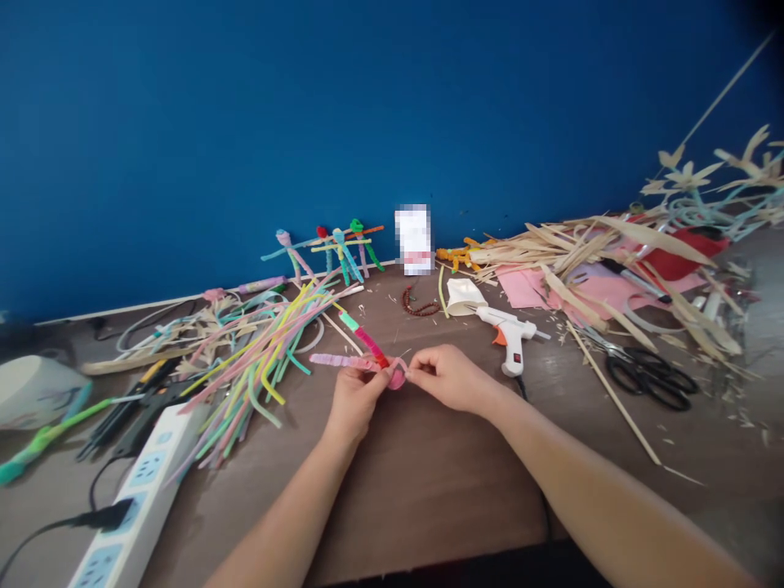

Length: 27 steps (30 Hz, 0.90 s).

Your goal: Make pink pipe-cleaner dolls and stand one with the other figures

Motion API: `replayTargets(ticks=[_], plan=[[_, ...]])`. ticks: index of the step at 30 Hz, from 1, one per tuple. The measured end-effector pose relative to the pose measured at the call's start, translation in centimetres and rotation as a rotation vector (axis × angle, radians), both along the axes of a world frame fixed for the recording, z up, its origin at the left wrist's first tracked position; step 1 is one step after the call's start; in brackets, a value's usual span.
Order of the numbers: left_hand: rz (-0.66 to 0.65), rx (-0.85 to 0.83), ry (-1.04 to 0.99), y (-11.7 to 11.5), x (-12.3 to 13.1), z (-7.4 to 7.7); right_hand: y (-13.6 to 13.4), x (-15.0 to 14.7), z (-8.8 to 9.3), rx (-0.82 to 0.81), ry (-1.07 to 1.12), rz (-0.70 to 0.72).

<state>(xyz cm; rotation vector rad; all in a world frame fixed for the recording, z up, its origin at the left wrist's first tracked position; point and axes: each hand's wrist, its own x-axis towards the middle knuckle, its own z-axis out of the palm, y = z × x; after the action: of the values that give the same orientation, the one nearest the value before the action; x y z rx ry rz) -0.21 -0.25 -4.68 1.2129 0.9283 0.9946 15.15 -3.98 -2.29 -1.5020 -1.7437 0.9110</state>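
Observation:
Both my hands meet over the brown table (392,482), working a pink pipe-cleaner piece (343,360). My left hand (355,396) pinches its wrapped stem, which sticks out to the left, with a red and green stick (366,339) crossing it. My right hand (450,377) is closed in a pinch on the small pink loop (397,376) at the piece's right end. A heap of loose coloured pipe cleaners (257,359) lies just left of my left hand. A white glue gun (510,333) rests close behind my right hand.
Pipe-cleaner figures (334,249) stand against the blue wall. Black scissors (649,377), a thin wooden stick (612,394) and dried leaf strips (612,245) fill the right side. A white power strip (131,498), pliers (131,400) and a white bowl (33,392) sit at left.

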Motion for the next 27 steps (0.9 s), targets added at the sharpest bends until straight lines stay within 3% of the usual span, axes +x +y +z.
replayTargets(ticks=[6,11,16,20,27], plan=[[0.016,0.183,0.166,-0.1,0.1,0.1,-0.9,-0.5,1.4,0.160,-0.226,0.005],[-0.060,0.323,0.259,-0.3,0.0,0.8,-0.5,0.1,1.2,0.229,-0.181,-0.099],[-0.225,0.176,0.199,-0.6,-0.2,1.3,0.6,1.0,-0.1,-0.035,0.178,-0.096],[-0.209,0.009,0.029,-0.6,-0.3,0.5,1.0,1.3,-0.5,-0.311,0.381,-0.035],[-0.029,-0.028,-0.024,-0.2,0.1,-0.3,0.7,0.9,-0.5,-0.154,0.138,0.013]])
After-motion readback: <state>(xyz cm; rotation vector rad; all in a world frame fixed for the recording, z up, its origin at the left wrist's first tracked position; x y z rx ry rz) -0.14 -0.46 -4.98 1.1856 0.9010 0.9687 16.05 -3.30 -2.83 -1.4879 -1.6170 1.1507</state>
